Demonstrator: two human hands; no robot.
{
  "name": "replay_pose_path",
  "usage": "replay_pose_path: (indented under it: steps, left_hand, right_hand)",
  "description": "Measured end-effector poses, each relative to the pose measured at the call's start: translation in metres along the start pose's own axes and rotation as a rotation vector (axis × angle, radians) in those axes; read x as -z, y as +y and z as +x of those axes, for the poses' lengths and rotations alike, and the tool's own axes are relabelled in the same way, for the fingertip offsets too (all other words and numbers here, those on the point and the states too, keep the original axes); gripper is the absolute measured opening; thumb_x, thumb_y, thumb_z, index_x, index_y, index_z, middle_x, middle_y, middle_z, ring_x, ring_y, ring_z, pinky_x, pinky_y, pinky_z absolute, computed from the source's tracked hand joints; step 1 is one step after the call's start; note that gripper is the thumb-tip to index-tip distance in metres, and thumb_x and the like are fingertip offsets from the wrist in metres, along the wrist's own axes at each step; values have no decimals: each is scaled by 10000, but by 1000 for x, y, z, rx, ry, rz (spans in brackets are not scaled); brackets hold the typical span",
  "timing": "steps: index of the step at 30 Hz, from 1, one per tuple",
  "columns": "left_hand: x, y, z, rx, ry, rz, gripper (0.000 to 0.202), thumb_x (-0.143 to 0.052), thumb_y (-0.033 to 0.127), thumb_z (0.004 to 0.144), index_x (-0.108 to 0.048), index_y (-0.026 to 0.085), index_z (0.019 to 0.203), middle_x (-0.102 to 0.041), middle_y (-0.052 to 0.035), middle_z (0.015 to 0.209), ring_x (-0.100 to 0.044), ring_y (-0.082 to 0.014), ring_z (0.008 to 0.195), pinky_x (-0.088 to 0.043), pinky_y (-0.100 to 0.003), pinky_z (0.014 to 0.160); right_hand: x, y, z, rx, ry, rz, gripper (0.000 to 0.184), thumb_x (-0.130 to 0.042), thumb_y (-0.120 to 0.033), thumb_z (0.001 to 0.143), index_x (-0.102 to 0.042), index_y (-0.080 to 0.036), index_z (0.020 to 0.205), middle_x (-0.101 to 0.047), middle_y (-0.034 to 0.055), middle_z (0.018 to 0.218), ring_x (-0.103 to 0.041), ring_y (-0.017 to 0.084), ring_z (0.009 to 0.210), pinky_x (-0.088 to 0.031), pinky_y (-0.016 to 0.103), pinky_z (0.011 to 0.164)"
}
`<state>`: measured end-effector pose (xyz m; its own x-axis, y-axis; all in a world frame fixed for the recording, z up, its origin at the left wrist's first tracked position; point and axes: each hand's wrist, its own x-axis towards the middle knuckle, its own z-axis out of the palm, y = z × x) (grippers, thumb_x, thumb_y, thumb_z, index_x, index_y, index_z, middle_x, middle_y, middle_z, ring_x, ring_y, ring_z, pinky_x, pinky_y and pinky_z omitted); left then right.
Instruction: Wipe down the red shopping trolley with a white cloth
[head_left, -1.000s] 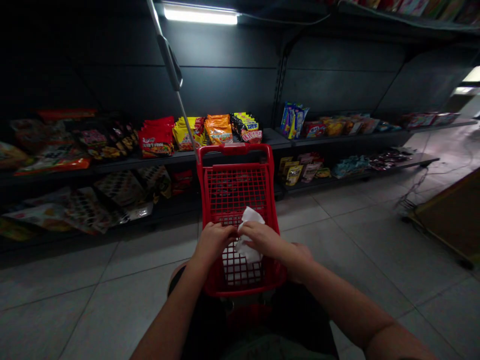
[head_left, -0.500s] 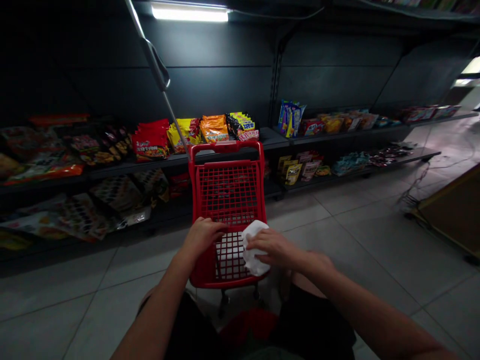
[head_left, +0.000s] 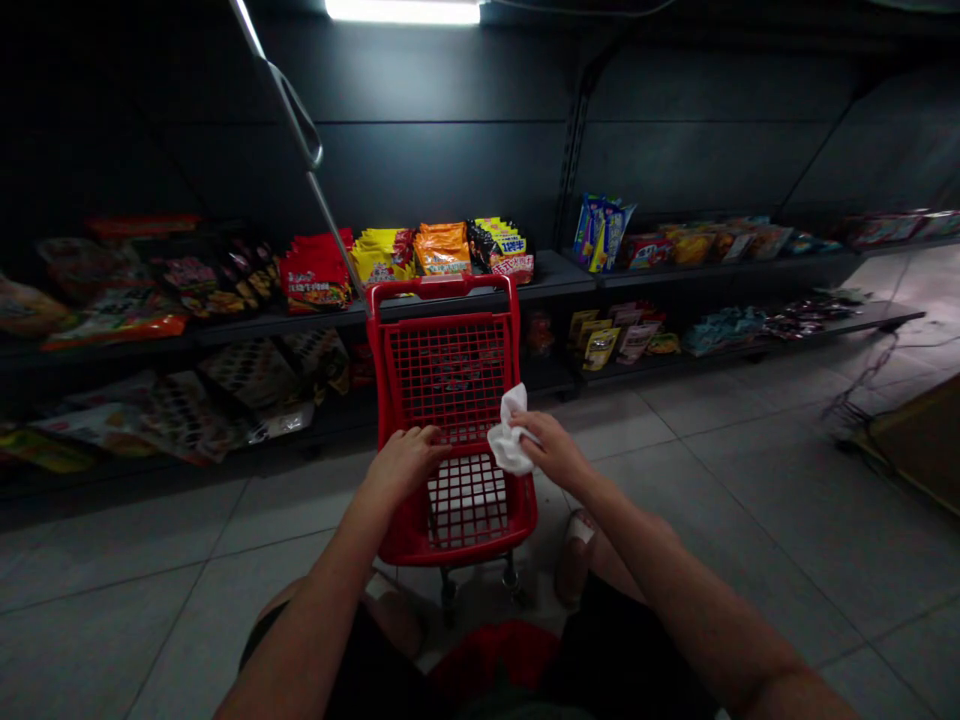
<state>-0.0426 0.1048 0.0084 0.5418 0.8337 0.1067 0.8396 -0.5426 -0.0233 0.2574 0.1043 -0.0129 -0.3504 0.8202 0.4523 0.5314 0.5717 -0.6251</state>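
In front of my knees stands a small red shopping cart [head_left: 461, 553] with grid walls and dark wheels. My left hand [head_left: 407, 462] is at the cart's left side, its fingers bent over the red edge. In my right hand [head_left: 553, 450] is a crumpled white cloth [head_left: 510, 448], pinched between the fingers at the cart's right side. Part of the cloth sticks up above the fingers, and it overlaps the right edge of the grid. Whether it presses on the plastic I cannot tell. A thin metal pole [head_left: 330, 215] with a loop grip rises by the cart's upper left corner.
Behind the cart runs a dark shelf [head_left: 551, 275] with red, yellow and orange food packets [head_left: 442, 248]. Blue snack bags [head_left: 600, 232] stand to its right, and more bags [head_left: 600, 345] lie on the lower shelf. A brown box-like object [head_left: 911, 440] and cables are at the right.
My right hand has lifted the cloth up and away from the cart's lower grid, and the cloth is more bunched. My left hand stays on the cart's edge. The view has shifted slightly.
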Motion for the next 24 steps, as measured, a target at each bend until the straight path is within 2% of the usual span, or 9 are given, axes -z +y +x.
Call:
replay_pose_path:
  steps: [3,6,8,11,13,15,18,21,24]
  left_hand:
    - [2,-5,-1,-1,40,2,305,-544,268,946,-683,352,1204,-694,-33,1178,-635,-215,985,-416,-348,817]
    - [1,-11,-2,-32,104,-42,295,-482,293,982,-690,308,1191,-724,-32,1115,-652,-206,974,-430,-352,824]
    - [-2,-14,-2,-59,142,-70,292,-473,299,986,-698,287,1172,-738,-36,1103,-661,-199,960,-435,-352,831]
    - [-5,-16,4,-77,183,-100,290,-473,296,978,-710,274,1145,-760,-33,1042,-672,-190,897,-442,-355,844]
    - [-6,-18,12,-73,205,-115,294,-472,309,975,-716,270,1135,-769,-32,1006,-675,-188,866,-447,-357,849]
    - [-7,-23,22,-64,224,-121,298,-473,316,969,-720,267,1128,-774,-31,988,-678,-190,852,-453,-360,853]
    - [-6,-36,35,-41,254,-122,291,-485,315,954,-728,258,1105,-778,-34,985,-689,-200,858,-460,-367,884]
    - [-2,-50,38,46,329,-148,309,-473,325,956,-724,234,1113,-777,-47,1009,-698,-213,903,-467,-377,931]
    - [0,-46,36,153,343,-191,351,-441,340,967,-705,221,1167,-759,-63,1112,-688,-232,1021,-460,-394,998]
  right_hand:
    - [-10,-47,-60,31,-47,-59,335,-575,-104,852,-643,-224,1157,-664,75,1185,-546,236,1165,-416,408,1033]
    - [-11,-68,-80,89,-108,-153,264,-632,-142,833,-653,-216,1086,-686,68,1040,-562,237,1029,-444,374,944]
    - [-8,-60,-66,157,-126,-220,181,-639,-175,832,-666,-212,1007,-689,60,939,-566,226,925,-447,358,885]
    - [-4,-29,-24,223,-106,-285,115,-619,-211,854,-678,-211,953,-691,49,877,-565,208,862,-432,346,874]
    - [-6,-12,0,204,-51,-299,108,-608,-220,871,-678,-202,952,-700,48,891,-563,199,850,-425,340,883]
    - [-14,-6,9,151,21,-307,83,-611,-222,872,-674,-195,919,-702,50,884,-554,203,845,-423,339,875]
    - [-30,-14,-1,93,98,-294,64,-612,-234,876,-665,-199,876,-682,55,847,-537,221,860,-422,350,871]
    - [-44,-24,-21,66,148,-182,118,-570,-245,916,-662,-201,976,-676,64,915,-538,232,922,-422,369,913]
    - [-60,-22,-39,37,262,18,183,-505,-284,965,-637,-215,1072,-672,70,1009,-551,234,994,-428,389,955]
